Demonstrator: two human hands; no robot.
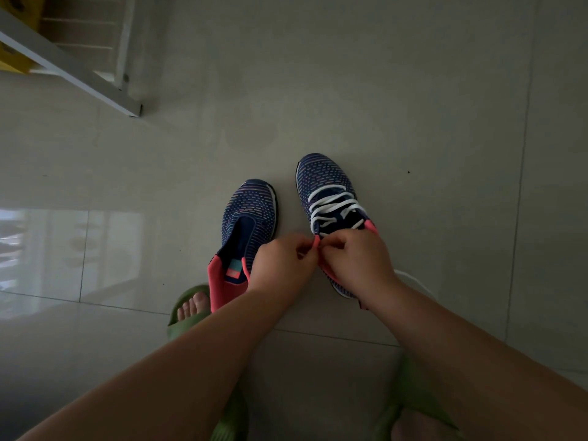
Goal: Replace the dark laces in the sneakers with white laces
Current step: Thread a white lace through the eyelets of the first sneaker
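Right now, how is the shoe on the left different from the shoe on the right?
The right sneaker has a white lace criss-crossed up its front; the left sneaker shows no lace at all. Both hands, the left hand and the right hand, work at the right sneaker's pink collar; the left sneaker lies beside them. The right sneaker's toe sits farther away. Both are navy knit with pink heels, on the floor tiles.

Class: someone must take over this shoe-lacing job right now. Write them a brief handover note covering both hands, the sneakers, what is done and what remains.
Left hand and right hand: both pinch at the top of the right sneaker, by its pink collar.
That sneaker carries the white lace, crossed up to the top.
Left sneaker stands beside it on the floor, with no lace.
Done: right sneaker threaded.
Left: finish its top, then lace the left sneaker.
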